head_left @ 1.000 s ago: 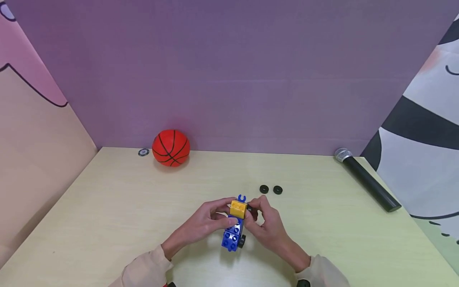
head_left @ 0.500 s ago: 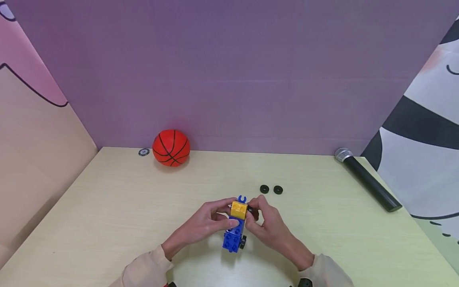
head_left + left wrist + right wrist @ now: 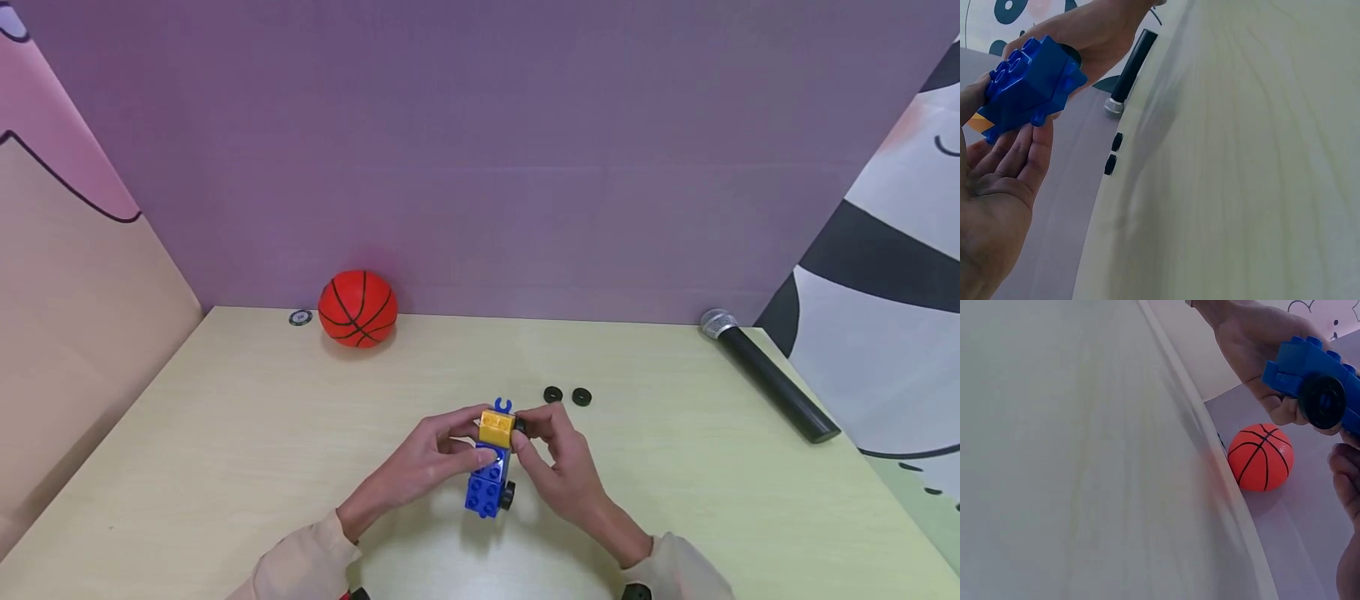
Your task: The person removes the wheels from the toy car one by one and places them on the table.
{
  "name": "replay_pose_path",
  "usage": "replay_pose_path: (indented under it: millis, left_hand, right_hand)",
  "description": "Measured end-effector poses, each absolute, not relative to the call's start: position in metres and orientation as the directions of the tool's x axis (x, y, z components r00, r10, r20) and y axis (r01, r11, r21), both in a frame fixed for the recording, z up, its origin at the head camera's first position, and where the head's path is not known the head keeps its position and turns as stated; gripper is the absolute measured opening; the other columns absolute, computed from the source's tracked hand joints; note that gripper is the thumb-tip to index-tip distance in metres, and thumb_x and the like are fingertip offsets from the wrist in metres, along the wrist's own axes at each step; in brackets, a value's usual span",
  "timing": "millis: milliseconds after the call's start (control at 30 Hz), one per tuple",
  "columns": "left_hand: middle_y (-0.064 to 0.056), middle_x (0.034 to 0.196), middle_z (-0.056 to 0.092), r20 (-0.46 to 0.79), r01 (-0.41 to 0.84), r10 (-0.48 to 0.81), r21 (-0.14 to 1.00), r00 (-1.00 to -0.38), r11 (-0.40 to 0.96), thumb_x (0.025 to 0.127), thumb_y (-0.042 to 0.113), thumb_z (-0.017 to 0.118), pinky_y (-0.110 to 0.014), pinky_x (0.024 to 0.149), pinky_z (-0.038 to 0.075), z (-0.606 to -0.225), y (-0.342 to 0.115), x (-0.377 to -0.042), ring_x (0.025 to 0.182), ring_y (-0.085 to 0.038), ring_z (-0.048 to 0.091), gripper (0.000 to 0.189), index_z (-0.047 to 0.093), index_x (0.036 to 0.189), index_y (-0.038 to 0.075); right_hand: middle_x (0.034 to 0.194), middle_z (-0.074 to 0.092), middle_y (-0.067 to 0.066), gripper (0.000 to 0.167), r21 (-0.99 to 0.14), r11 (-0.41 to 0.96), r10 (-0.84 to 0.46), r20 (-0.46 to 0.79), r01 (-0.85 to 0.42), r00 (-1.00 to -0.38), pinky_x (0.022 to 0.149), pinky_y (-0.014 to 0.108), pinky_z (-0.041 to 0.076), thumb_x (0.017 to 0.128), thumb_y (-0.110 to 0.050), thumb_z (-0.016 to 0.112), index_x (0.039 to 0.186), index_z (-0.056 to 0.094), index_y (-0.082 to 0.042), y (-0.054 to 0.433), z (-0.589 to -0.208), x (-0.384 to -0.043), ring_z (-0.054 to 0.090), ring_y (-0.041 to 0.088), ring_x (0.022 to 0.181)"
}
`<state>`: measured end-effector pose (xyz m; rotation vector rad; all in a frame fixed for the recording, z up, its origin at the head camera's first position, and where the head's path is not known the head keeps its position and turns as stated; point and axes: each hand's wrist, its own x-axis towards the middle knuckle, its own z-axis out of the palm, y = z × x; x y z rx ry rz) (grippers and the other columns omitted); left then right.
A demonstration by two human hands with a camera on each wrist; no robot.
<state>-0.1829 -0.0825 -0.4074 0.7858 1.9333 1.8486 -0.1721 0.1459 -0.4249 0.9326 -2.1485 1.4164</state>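
Note:
Above the table, my left hand [image 3: 431, 457] grips a blue toy car [image 3: 486, 483] built of studded blocks, thumb on top and fingers beneath it. A yellow block [image 3: 497, 428] sits on the car near its far end, where a blue hook [image 3: 503, 405] sticks out. One black wheel [image 3: 1322, 401] is on the car's near right side. My right hand [image 3: 562, 462] pinches a second black wheel [image 3: 520, 426] against the right side beside the yellow block. Its fingers partly hide that wheel, so I cannot tell whether it is fully seated. On the left side, the near end shows no wheel in the left wrist view.
Two loose black wheels [image 3: 552, 395] lie on the table [image 3: 225, 433] just beyond my right hand. A red basketball [image 3: 357, 308] and a small round disc [image 3: 301, 317] are at the back left. Toward the right edge lies a black microphone [image 3: 772, 379].
Both hands have lifted the car slightly away from me, toward the back of the table. The right fingers stay at the far wheel, with a little more of it showing.

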Motion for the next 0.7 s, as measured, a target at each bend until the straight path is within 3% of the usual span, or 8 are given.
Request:
replay_pose_path:
  millis: [133,333,700]
  left_hand:
    - [-0.017,0.123,0.067,0.128,0.147,0.603,0.989,-0.788,-0.018,0.103,0.025,0.066,-0.037,0.093,0.057,-0.407,-0.0824,-0.1822,0.102,-0.027,0.071,0.061,0.044,0.153,-0.003]
    - [-0.018,0.124,0.067,0.132,0.141,0.606,0.989,-0.784,-0.033,0.103,0.025,0.066,-0.036,0.093,0.058,-0.4078,-0.0799,-0.1807,0.101,-0.026,0.071,0.063,0.042,0.154,-0.005]
    - [-0.014,0.123,0.066,0.122,0.148,0.603,0.989,-0.789,-0.007,0.103,0.024,0.066,-0.032,0.09,0.057,-0.4077,-0.0769,-0.1782,0.099,-0.023,0.07,0.063,0.041,0.154,-0.005]
  right_hand:
    - [0.108,0.065,0.015,0.025,-0.713,0.153,-0.292,0.628,-0.684,-0.721,0.082,0.023,0.057,0.095,0.018,0.055,0.116,0.048,0.006,0.1432,-0.4273,-0.1708,0.064,0.014,0.091]
    - [0.096,0.059,0.009,0.024,-0.692,0.085,-0.283,0.674,-0.717,-0.683,0.076,0.02,0.049,0.093,0.021,0.052,0.112,0.048,0.006,0.1414,-0.4272,-0.1704,0.054,0.015,0.084]
    - [0.091,0.053,0.008,0.028,-0.56,0.153,-0.282,0.765,-0.814,-0.579,0.062,0.027,0.045,0.084,0.017,0.059,0.107,0.053,0.002,0.1437,-0.4271,-0.1749,0.051,0.017,0.077]
